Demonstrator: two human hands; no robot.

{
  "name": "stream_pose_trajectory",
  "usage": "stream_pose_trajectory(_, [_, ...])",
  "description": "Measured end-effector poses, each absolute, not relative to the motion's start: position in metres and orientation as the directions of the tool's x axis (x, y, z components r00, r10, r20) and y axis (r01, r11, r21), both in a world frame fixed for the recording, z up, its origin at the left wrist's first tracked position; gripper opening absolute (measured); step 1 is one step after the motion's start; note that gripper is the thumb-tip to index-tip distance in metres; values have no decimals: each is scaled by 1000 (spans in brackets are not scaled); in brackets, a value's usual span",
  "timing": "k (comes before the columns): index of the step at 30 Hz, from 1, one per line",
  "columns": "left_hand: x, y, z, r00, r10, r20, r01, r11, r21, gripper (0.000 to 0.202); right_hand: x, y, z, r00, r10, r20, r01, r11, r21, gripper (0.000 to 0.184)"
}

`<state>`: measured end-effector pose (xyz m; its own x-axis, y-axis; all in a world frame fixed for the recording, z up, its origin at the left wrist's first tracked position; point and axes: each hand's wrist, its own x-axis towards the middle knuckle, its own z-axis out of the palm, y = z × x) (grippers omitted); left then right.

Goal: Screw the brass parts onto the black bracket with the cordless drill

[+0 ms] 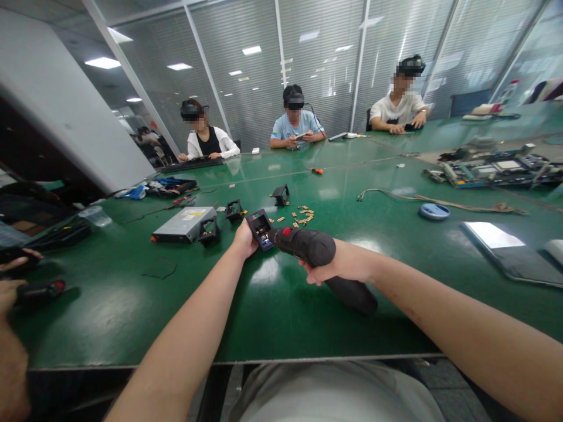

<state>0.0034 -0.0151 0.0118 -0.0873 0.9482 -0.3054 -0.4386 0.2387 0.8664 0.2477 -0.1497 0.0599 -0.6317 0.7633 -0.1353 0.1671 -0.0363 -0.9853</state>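
Note:
My left hand [246, 239] is closed around a small black rectangular plastic housing [260, 228], tilted up off the green table, with brass-coloured metal parts visible inside it. In my right hand [319, 271] is a black cordless power screwdriver [308, 243] with a red mark on its body. Its nose points left at the housing; whether the tip touches anything inside I cannot tell. Brass-coloured metal pieces [303, 218] lie scattered just beyond. Similar black plastic frames [280, 195] stand behind and to the left of the housing.
A silver disc drive [185, 223] lies left of my left hand. Circuit boards [497, 167], a flat cable [440, 201], a blue round lid [434, 211] and a dark tablet-like slab [514, 252] are on the right. Another person's hand with a black tool [39, 293] is at the left edge. Three people sit opposite.

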Motion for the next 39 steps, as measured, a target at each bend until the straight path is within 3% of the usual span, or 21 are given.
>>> stream_pose_trajectory(39, [1, -11, 9, -63, 953, -295, -447, 238, 862, 33, 247, -149, 61, -645, 757, -102, 183, 24, -983, 28])
